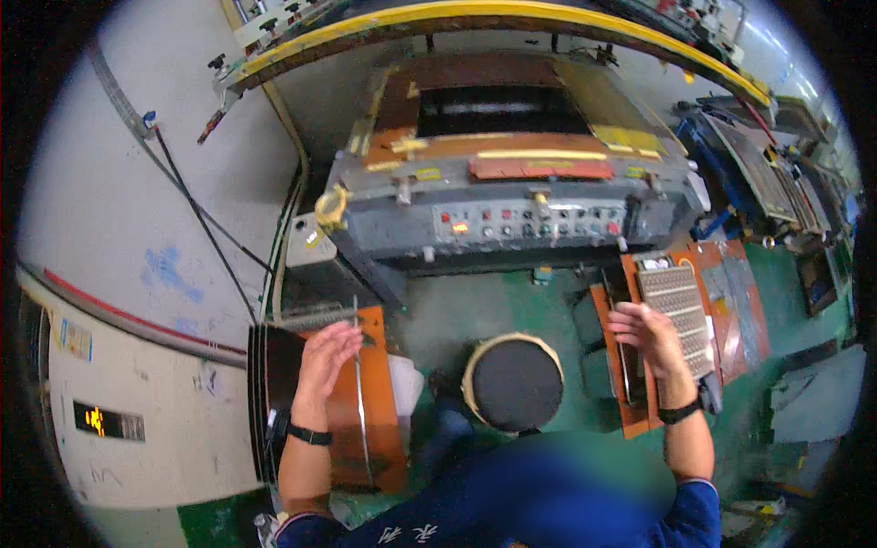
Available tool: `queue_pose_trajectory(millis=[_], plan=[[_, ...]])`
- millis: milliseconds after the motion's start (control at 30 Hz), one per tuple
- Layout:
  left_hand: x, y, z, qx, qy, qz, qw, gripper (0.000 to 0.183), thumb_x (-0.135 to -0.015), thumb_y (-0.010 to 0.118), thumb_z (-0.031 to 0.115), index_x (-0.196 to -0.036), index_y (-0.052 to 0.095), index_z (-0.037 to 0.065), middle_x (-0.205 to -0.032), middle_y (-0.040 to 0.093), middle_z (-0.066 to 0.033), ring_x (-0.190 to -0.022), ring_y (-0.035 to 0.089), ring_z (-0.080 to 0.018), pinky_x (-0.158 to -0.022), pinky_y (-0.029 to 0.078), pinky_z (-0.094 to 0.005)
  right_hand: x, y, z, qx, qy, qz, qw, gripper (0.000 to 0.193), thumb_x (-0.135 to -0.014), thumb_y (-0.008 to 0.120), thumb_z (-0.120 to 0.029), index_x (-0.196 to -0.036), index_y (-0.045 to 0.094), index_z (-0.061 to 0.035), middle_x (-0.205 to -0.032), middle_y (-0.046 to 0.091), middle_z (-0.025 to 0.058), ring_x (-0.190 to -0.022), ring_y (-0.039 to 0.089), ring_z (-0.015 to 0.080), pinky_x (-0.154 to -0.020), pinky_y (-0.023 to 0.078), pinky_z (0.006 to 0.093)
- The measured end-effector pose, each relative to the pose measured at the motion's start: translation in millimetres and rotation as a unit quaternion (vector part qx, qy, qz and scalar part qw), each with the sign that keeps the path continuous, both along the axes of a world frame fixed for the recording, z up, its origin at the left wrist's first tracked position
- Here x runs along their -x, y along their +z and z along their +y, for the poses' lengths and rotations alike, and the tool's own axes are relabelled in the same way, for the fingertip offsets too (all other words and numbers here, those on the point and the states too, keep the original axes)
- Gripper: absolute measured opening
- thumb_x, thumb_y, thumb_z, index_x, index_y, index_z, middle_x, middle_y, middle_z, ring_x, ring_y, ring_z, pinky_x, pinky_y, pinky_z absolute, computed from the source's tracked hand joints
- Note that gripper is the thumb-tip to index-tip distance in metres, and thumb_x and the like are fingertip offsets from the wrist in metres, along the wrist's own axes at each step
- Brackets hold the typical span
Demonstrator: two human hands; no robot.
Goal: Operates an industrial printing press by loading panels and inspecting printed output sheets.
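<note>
My left hand (329, 354) is raised at the left, its fingers stretched out and lying close together. It appears to hold nothing. Right by its fingertips runs a long thin metal rod (360, 402) over an orange-brown board (384, 429); whether they touch I cannot tell. On the right, my right hand (650, 336) is lifted with fingers extended and slightly bent, nothing visible in it. Close beside it lies a pale patterned sheet (678, 310) on an orange-brown board (639, 427). Both wrists wear dark bands.
Ahead stands a large grey machine (384, 224) with a button panel (530, 219) and a yellow-edged frame (502, 11) above it. A round dark-topped stool (517, 384) is between my arms. To the left is a white cabinet (155, 393); racks (767, 173) stand far right.
</note>
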State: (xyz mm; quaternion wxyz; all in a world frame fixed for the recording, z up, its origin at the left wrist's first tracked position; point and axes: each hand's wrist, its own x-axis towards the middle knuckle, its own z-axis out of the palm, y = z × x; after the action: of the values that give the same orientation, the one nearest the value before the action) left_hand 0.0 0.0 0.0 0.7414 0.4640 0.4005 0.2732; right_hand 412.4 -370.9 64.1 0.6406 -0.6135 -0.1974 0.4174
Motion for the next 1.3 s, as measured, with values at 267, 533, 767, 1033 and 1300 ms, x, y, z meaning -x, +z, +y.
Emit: queue_pose_trajectory(millis=[267, 533, 767, 1033, 1300], plan=[[-124.1, 31.7, 223.1, -0.064, -0.146, -0.021, 0.987, 0.034, -0.089, 0.051, 0.005, -0.121, 0.049, -0.008, -0.113, 0.061, -0.0206, -0.100, 0.063, -0.0264, -0.091, 0.051, -0.0367, -56.2, 59.1, 84.1, 0.023, -0.117, -0.054, 0.991, 0.043, -0.094, 0.052, -0.039, -0.112, 0.057, 0.0004, -0.107, 0.064, 0.0140, -0.093, 0.063, 0.0213, -0.082, 0.050, 0.0339], [-237.4, 44.5, 309.9, -0.099, -0.172, 0.001, 0.980, 0.033, -0.090, 0.052, 0.008, -0.119, 0.051, -0.007, -0.110, 0.062, -0.0179, -0.100, 0.062, -0.0237, -0.090, 0.050, -0.0344, -147.3, 87.8, 117.3, 0.093, -0.142, -0.137, 0.976, 0.042, -0.095, 0.052, -0.035, -0.118, 0.057, -0.0007, -0.105, 0.066, 0.0090, -0.090, 0.063, 0.0168, -0.079, 0.049, 0.0309], [-331.1, 37.4, 345.3, -0.143, -0.110, 0.034, 0.983, 0.033, -0.090, 0.053, 0.007, -0.120, 0.050, -0.007, -0.112, 0.061, -0.0180, -0.100, 0.062, -0.0224, -0.087, 0.052, -0.0319, -322.0, 30.4, 185.2, 0.136, -0.087, -0.377, 0.912, 0.040, -0.094, 0.056, -0.025, -0.120, 0.056, 0.0041, -0.113, 0.063, 0.0108, -0.101, 0.060, 0.0173, -0.085, 0.046, 0.0285], [-428.4, 14.6, 381.9, -0.189, -0.024, 0.136, 0.972, 0.023, -0.092, 0.052, 0.008, -0.111, 0.056, -0.005, -0.104, 0.061, -0.0145, -0.094, 0.062, -0.0207, -0.083, 0.055, -0.0285, -403.7, -60.1, 202.4, 0.020, -0.073, -0.419, 0.905, 0.039, -0.093, 0.057, -0.016, -0.125, 0.052, 0.0048, -0.121, 0.059, 0.0148, -0.113, 0.055, 0.0206, -0.100, 0.040, 0.0310], [-480.4, -10.8, 439.4, -0.210, -0.154, 0.164, 0.951, 0.006, -0.090, 0.055, 0.005, -0.094, 0.057, 0.001, -0.098, 0.061, -0.0133, -0.092, 0.063, -0.0237, -0.083, 0.055, -0.0309, -354.7, -76.2, 153.9, 0.038, -0.133, -0.370, 0.919, 0.040, -0.091, 0.060, -0.016, -0.124, 0.052, 0.0062, -0.123, 0.058, 0.0148, -0.114, 0.054, 0.0216, -0.102, 0.038, 0.0328]])
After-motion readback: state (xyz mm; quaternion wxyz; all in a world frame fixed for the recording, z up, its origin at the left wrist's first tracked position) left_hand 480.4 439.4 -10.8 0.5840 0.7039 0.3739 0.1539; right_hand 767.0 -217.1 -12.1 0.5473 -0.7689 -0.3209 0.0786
